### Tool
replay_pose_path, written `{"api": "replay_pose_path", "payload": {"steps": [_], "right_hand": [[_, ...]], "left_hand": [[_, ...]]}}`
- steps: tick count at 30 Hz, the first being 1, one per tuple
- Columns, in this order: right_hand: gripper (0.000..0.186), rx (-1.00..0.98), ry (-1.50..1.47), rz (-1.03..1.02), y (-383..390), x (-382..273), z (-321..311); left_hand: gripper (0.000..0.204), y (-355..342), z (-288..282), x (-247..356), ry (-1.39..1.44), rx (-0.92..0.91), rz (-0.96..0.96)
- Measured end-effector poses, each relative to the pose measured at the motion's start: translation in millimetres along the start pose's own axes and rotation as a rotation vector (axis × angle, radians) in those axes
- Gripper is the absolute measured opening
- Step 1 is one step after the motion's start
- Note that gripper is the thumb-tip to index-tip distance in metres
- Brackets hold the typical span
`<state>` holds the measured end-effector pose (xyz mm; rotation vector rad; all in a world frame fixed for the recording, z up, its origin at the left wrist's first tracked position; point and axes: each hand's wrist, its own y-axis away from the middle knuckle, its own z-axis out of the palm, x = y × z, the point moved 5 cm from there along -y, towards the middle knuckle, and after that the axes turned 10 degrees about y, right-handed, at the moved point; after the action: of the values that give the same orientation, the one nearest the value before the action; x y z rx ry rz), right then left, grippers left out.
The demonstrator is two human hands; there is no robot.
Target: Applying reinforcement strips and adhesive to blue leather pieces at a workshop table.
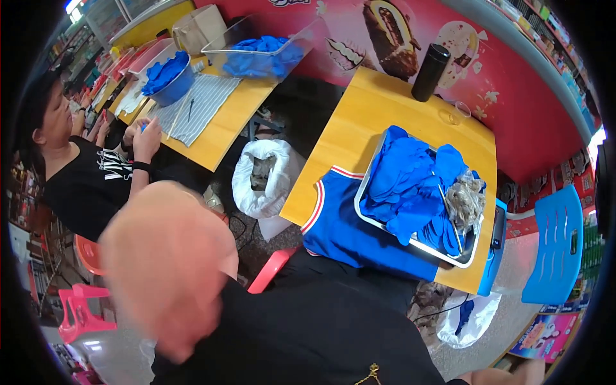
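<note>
My left hand (170, 263) is raised close in front of me, large and smeared, with its fingers not distinguishable. At the lower right edge, my right hand (523, 373) is partly cut off and blurred, away from the table. Neither hand visibly touches anything on the table. A white-rimmed tray (391, 229) holds a heap of blue fabric-like pieces (404, 179), a thin stick (449, 208) and a crumpled grey-brown bundle (465, 199). Under the tray's near side lies a blue sleeveless jersey (340, 221) with red and white trim.
The yellow table (359, 109) also bears a black bottle (431, 72) and a clear round item (457, 112). White sacks (260, 179) stand beside it. A co-worker (83, 160) sits left at another table with a blue bowl (170, 90). A blue chair (555, 250) stands right.
</note>
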<state>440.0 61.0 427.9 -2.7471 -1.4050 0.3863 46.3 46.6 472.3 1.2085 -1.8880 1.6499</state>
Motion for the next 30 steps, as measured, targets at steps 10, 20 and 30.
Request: {"api": "replay_pose_path", "payload": {"steps": [10,20,30], "right_hand": [[0.026,-0.206,-0.383,0.555,-38.8,129.9,172.6],[0.009,0.039,-0.631,0.772,-41.6,135.8,245.2],[0.015,0.184,-0.603,0.834,-51.3,113.6,291.2]], "left_hand": [[0.017,110.0,14.0,-192.9,0.179,0.937,-0.458],[0.029,85.9,96.4,-353.2,0.726,0.48,-0.522],[0.027,103.2,106.9,-378.9,0.419,0.424,-0.662]]}}
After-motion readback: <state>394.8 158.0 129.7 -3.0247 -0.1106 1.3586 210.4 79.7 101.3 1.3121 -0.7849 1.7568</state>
